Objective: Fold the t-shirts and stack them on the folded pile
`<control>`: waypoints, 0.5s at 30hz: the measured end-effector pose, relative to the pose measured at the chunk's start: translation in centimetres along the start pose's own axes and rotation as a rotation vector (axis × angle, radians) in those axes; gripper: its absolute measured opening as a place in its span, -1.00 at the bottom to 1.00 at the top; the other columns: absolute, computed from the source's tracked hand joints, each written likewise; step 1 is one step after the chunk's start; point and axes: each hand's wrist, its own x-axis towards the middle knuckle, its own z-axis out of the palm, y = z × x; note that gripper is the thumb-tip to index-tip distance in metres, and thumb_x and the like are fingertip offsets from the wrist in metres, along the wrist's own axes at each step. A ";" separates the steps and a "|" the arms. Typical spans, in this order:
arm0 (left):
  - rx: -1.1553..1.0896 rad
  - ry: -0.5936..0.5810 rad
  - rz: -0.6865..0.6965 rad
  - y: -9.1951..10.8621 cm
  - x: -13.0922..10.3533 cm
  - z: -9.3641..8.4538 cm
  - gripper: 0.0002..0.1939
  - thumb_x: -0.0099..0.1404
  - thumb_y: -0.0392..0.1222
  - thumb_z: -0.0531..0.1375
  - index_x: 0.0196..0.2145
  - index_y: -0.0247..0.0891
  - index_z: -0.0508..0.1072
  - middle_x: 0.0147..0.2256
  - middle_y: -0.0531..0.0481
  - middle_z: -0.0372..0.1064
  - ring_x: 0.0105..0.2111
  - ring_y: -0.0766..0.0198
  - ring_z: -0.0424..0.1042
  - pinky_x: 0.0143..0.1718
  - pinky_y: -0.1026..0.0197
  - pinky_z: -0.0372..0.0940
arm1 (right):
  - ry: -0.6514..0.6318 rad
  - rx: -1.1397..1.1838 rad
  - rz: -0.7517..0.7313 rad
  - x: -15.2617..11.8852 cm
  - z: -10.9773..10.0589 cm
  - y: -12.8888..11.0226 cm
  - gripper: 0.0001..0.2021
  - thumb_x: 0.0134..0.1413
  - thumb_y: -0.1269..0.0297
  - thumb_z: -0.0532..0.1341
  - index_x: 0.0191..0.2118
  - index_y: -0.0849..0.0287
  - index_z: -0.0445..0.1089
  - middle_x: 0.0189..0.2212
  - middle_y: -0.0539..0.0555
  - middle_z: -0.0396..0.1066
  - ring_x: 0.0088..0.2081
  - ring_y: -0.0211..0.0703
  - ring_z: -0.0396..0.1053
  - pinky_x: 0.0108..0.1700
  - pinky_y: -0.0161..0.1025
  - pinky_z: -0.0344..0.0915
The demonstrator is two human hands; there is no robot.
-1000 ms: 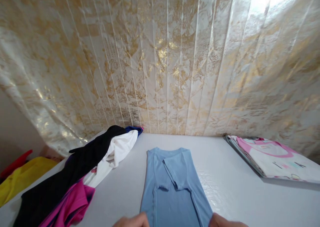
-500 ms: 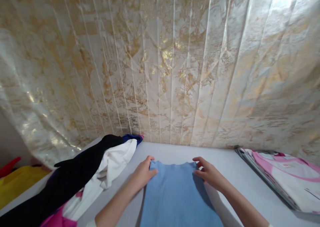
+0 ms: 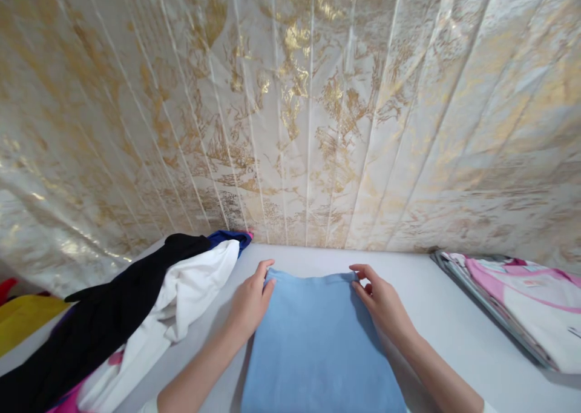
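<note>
A light blue garment (image 3: 318,340) lies on the white table before me, its far edge nearly straight and its near part cut off by the bottom of the view. My left hand (image 3: 252,298) pinches the far left corner between thumb and fingers. At the far right corner, my right hand (image 3: 379,298) grips the edge the same way, thumb beneath the curled fingers. The cloth between the two hands is mostly smooth. Which kind of garment it is, I cannot tell.
On the left lies a loose heap with a black garment (image 3: 118,304) and a white garment (image 3: 195,286). A flat stack of folded clothes (image 3: 531,316) sits at the right. Yellow cloth (image 3: 27,322) is at the far left. A gold-patterned curtain (image 3: 290,110) hangs behind the table.
The view has tilted down a little. The garment's far edge is pulled straighter and looks smoother, with both hands still at its corners.
</note>
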 end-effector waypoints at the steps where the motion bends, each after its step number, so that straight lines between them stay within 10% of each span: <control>1: -0.005 0.014 0.006 0.0 0.0 0.0 -0.64 0.37 -0.21 -0.04 0.10 -0.23 0.20 -0.17 -0.12 0.44 -0.15 0.10 0.46 -0.15 0.19 0.26 | 0.001 -0.007 0.003 0.1 0.0 0.0 -0.65 0.09 0.14 0.03 -0.02 0.10 0.28 -0.24 0.07 0.44 -0.47 -0.19 0.34 -0.33 -0.23 0.24; 10: 0.078 0.081 0.022 -0.7 1.8 0.5 -0.66 0.34 -0.27 0.03 0.07 -0.21 0.23 -0.13 -0.12 0.45 -0.11 0.12 0.47 -0.14 0.19 0.31 | 0.068 -0.077 0.011 1.8 1.0 0.6 -0.66 0.07 0.20 0.03 -0.03 0.08 0.29 -0.24 0.07 0.48 -0.45 -0.17 0.38 -0.33 -0.24 0.23; 15: 0.231 0.138 0.121 2.1 0.0 0.0 -0.56 0.28 -0.36 0.06 0.11 -0.24 0.23 0.13 -0.19 0.22 0.10 0.02 0.26 0.08 -0.04 0.16 | 0.069 -0.085 0.006 2.0 1.4 1.2 -0.64 0.07 0.17 0.04 0.00 0.08 0.28 -0.23 0.08 0.48 -0.46 -0.16 0.37 -0.33 -0.22 0.23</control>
